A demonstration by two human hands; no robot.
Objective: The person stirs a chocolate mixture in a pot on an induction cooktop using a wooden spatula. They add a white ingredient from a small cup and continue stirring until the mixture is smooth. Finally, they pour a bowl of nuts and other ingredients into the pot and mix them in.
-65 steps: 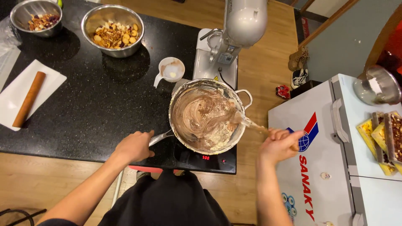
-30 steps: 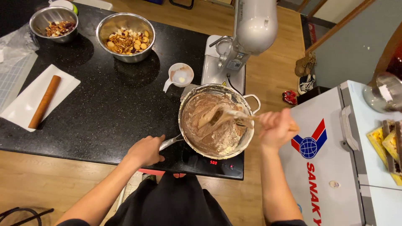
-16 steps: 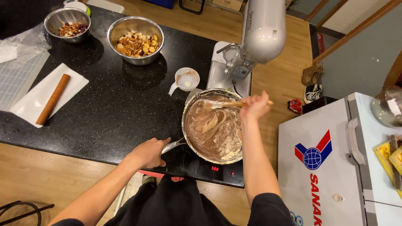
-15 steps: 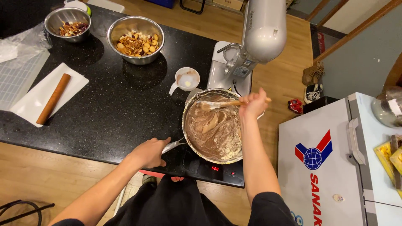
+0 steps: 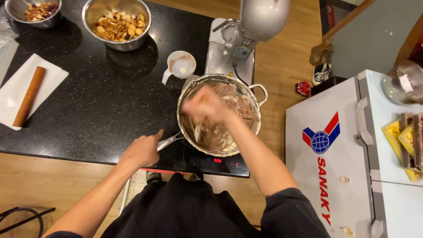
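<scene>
- Rolling pin (image 5: 29,96): brown, lying on a white sheet (image 5: 50,76) at the far left of the black bench (image 5: 105,110); untouched.
- Two steel bowls (image 5: 116,23) of nuts and mixed pieces: far edge of the bench, well apart from the hands.
- Left hand (image 5: 142,151): grip closed on the pan handle (image 5: 169,141) at its near-left; best kept firm so the pan cannot turn.
- Small white cup (image 5: 181,65): just beyond the pan.
- Pan (image 5: 219,115): on the hob at the bench's near right edge, holding brown batter.
- Right hand (image 5: 207,105): over the pan, blurred, grip clamped on a stirring tool (image 5: 198,131) dipped in the batter (blade type unclear); strokes should scrape the wall and stay low.
- Stand mixer (image 5: 246,31): behind the pan.
</scene>
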